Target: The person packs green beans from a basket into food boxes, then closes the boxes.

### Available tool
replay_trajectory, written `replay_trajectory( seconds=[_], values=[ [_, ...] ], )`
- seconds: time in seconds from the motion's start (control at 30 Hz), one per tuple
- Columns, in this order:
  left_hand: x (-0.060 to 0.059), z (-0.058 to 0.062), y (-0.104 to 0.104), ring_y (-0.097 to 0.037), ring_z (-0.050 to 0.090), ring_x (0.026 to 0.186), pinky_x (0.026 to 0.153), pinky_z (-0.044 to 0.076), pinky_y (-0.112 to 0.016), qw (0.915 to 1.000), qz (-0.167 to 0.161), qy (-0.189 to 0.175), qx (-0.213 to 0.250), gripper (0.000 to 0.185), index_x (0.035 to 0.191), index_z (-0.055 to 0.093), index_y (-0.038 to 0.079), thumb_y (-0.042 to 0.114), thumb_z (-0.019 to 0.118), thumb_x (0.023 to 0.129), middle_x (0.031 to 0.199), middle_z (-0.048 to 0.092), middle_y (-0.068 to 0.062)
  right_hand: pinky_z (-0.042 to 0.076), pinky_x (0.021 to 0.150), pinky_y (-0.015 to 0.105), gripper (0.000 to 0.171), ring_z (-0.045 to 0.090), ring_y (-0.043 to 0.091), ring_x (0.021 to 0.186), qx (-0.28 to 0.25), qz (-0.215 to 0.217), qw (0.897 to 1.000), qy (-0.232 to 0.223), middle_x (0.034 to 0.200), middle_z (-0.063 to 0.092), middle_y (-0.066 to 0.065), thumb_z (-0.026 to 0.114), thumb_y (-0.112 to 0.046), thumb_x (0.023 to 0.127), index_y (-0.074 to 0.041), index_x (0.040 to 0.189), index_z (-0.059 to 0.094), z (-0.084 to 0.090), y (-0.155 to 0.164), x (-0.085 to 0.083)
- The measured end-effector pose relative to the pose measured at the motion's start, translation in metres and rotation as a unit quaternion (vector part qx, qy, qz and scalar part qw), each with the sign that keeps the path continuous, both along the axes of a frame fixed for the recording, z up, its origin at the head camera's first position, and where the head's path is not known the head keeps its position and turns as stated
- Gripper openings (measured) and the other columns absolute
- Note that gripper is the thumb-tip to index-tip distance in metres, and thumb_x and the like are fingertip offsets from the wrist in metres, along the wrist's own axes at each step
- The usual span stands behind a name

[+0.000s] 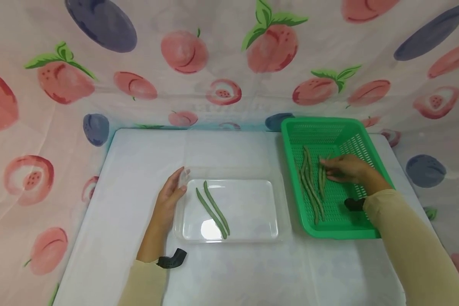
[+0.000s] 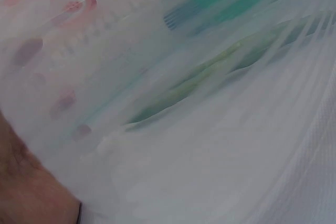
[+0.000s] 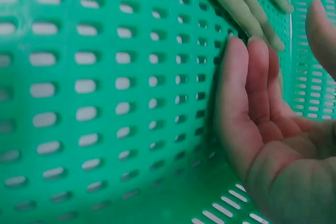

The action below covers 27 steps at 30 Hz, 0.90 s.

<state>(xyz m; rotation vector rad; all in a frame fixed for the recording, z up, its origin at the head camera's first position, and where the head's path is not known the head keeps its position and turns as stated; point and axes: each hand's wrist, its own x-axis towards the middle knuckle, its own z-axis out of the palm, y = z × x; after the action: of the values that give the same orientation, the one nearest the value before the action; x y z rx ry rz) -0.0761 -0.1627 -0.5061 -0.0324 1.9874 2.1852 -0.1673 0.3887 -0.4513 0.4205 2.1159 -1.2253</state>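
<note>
Beans (image 1: 213,209): 2 in clear tray (image 1: 252,236), 4 under straight right fingers (image 1: 330,172).

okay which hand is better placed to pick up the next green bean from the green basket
The right hand: it is already inside the green basket, fingers straight, touching the green beans. The left hand rests against the clear tray, away from the basket.

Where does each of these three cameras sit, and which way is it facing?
Head: above, facing down at the clear tray, green basket, both hands, sleeves.
Left wrist: pressed against the tray wall, blurred; a bit of hand shows.
Right wrist: inside the basket, facing right hand's fingers and beans.
Shared: basket, beans.
</note>
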Motion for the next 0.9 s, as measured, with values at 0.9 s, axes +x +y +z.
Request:
replay_trajectory(
  seconds=[0.9],
  values=[
    [0.000, 0.000, 0.001, -0.026, 0.041, 0.148, 0.103, 0.054, -0.030, 0.9999, -0.002, 0.008, 0.008, 0.055, 0.157, 0.039, 0.028, 0.027, 0.055, 0.105, 0.163, 0.039, 0.008, 0.057, 0.081, 0.033, 0.063, 0.058, 0.018, 0.095, 0.097, 0.093, 0.991, 0.001, 0.120, 0.060, 0.009, 0.072, -0.048, 0.093, 0.001, 0.132, 0.063, 0.003, -0.012, -0.002]
  ],
)
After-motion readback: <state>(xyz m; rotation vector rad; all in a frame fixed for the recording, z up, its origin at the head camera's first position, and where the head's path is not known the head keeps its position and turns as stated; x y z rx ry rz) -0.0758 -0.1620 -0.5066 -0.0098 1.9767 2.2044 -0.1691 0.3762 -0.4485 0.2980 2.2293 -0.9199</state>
